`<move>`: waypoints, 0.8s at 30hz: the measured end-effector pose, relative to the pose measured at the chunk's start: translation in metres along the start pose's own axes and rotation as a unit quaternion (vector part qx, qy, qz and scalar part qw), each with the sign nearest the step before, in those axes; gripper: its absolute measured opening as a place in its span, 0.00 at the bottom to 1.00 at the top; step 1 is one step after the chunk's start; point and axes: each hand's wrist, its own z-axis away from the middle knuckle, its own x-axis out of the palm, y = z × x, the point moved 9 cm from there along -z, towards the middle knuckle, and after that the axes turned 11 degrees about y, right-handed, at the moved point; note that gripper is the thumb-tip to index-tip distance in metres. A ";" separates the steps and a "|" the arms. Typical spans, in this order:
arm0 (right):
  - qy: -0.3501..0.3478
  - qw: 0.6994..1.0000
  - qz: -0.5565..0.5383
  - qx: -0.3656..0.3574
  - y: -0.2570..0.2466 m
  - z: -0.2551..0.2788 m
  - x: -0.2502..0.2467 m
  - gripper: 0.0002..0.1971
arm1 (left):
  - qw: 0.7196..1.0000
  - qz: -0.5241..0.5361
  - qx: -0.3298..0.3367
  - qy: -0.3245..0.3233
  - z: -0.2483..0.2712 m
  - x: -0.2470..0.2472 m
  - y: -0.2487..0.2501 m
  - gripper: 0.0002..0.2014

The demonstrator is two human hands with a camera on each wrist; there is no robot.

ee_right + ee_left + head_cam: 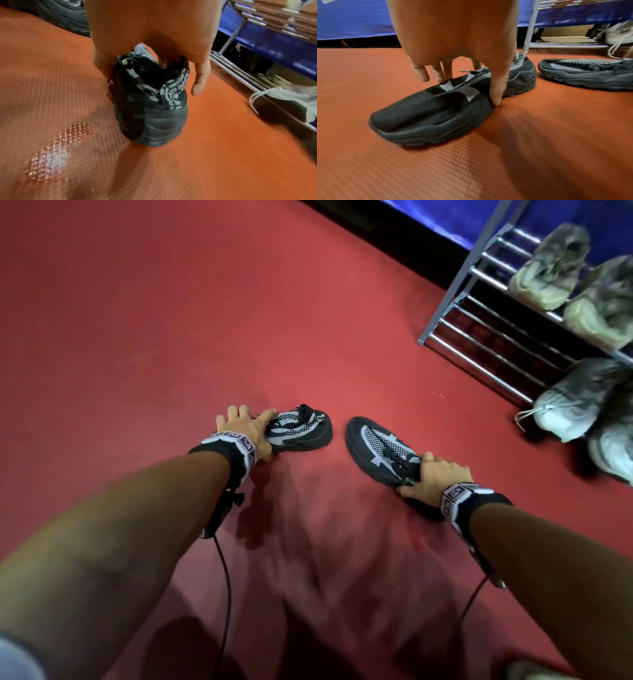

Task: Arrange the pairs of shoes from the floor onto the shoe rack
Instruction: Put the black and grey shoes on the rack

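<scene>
Two black shoes with grey mesh lie apart on the red floor. My left hand straddles the left shoe, thumb pressed on its near side and fingers on its collar. My right hand grips the right shoe at its heel opening, little finger hanging free. The right shoe also shows in the left wrist view. The metal shoe rack stands at the upper right, beyond both hands.
A beige pair sits on the rack's upper rails. A grey-white pair with loose laces sits at the rack's lowest rails. A blue panel runs along the wall behind. Cables hang from both wrist bands. Open red floor lies to the left.
</scene>
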 end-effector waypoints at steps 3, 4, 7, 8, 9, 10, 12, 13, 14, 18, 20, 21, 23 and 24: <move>0.004 0.999 -0.038 0.038 0.005 0.003 0.005 0.43 | 1.000 -0.015 0.003 -0.019 0.006 0.006 0.016 0.47; 0.005 0.998 -0.046 0.040 0.003 0.004 0.006 0.44 | 1.000 -0.005 -0.002 -0.026 0.009 0.010 0.021 0.48; 0.015 0.997 -0.060 0.042 -0.002 0.008 0.010 0.44 | 0.997 0.062 -0.015 -0.031 0.020 0.018 0.046 0.48; 0.019 0.996 -0.067 0.046 -0.002 0.010 0.011 0.43 | 0.996 0.079 -0.018 -0.033 0.024 0.021 0.056 0.48; 0.022 0.995 -0.077 0.053 0.000 0.012 0.011 0.41 | 0.995 0.088 -0.022 -0.031 0.027 0.023 0.066 0.49; 0.023 0.994 -0.088 0.061 0.003 0.014 0.011 0.40 | 0.995 0.090 -0.024 -0.027 0.031 0.025 0.076 0.49; 0.017 0.991 -0.103 0.082 0.014 0.019 0.011 0.38 | 0.996 0.089 -0.018 -0.014 0.038 0.028 0.096 0.51; 0.011 0.990 -0.108 0.094 0.021 0.022 0.011 0.38 | 0.996 0.088 -0.008 -0.007 0.042 0.030 0.108 0.52; 0.005 0.988 -0.113 0.107 0.029 0.025 0.013 0.39 | 0.996 0.085 0.006 -0.003 0.046 0.031 0.120 0.54; -0.003 0.977 -0.144 0.155 0.054 0.039 0.025 0.42 | 0.995 0.064 0.075 -0.007 0.060 0.039 0.161 0.62; -0.014 0.973 -0.160 0.167 0.059 0.047 0.035 0.53 | 0.991 0.058 0.116 -0.016 0.068 0.046 0.172 0.63; -0.021 0.973 -0.163 0.165 0.058 0.050 0.039 0.59 | 0.989 0.063 0.129 -0.021 0.071 0.049 0.174 0.64; -0.026 0.978 -0.153 0.141 0.051 0.054 0.045 0.64 | 0.987 0.085 0.136 -0.029 0.076 0.053 0.172 0.64; -0.024 0.982 -0.142 0.125 0.046 0.056 0.047 0.63 | 0.986 0.098 0.135 -0.033 0.077 0.056 0.171 0.63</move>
